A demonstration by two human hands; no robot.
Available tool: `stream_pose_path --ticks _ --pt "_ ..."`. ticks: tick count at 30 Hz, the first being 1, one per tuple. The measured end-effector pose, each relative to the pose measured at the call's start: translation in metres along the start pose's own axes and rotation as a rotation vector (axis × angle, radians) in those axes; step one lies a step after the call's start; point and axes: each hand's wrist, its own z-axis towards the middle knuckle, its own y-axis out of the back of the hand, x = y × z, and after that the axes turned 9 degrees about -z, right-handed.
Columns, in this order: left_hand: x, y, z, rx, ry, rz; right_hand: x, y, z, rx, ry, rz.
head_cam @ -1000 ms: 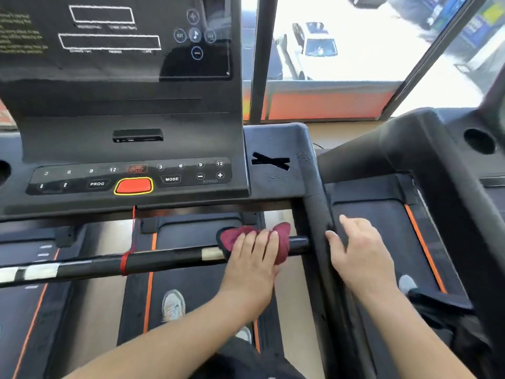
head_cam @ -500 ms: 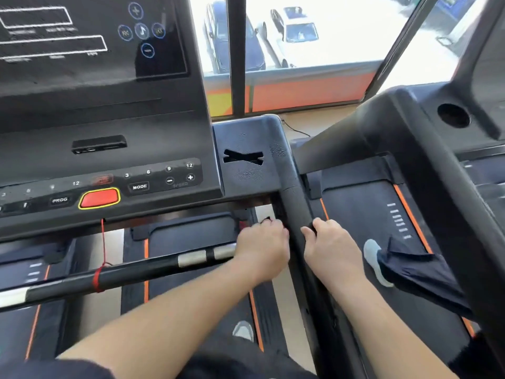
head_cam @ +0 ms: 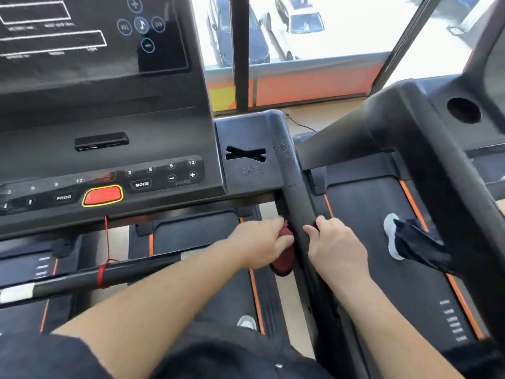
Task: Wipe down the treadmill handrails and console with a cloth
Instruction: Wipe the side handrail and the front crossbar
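Left hand (head_cam: pixel 259 242) clutching a dark red cloth (head_cam: pixel 285 257), pressed to the inner face of the right handrail (head_cam: pixel 296 198), right hand (head_cam: pixel 337 244) wrapped round that rail just beside it, crossbar (head_cam: pixel 82 277) running left, console (head_cam: pixel 109 119) beyond.

Most of the cloth (head_cam: pixel 285 258) is hidden under my left hand (head_cam: pixel 259 242), which is itself blurred. Only a dark red fold shows, against the right handrail (head_cam: pixel 296 198). My left forearm covers the right end of the crossbar (head_cam: pixel 82 279), so I cannot see where it meets the rail. The fingertips of my right hand (head_cam: pixel 337 248) curl out of sight over the rail. The console (head_cam: pixel 109 110) is cut off at the top and left edges, and the small print on it is too blurred to read.
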Motion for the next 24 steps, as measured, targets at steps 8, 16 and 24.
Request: stream_pose_path --ticks 8,16,24 --pt "-0.023 -0.04 -0.035 -0.198 0.16 0.332 0.003 -0.002 -0.002 -0.01 -0.02 0.023" --pt "-0.011 -0.023 -0.016 -0.159 0.067 0.231 0.0 -0.005 -0.024 -0.023 -0.054 0.241" --pt "0.003 0.008 0.008 0.028 0.036 -0.114 0.0 -0.019 -0.027 -0.16 0.014 0.162"
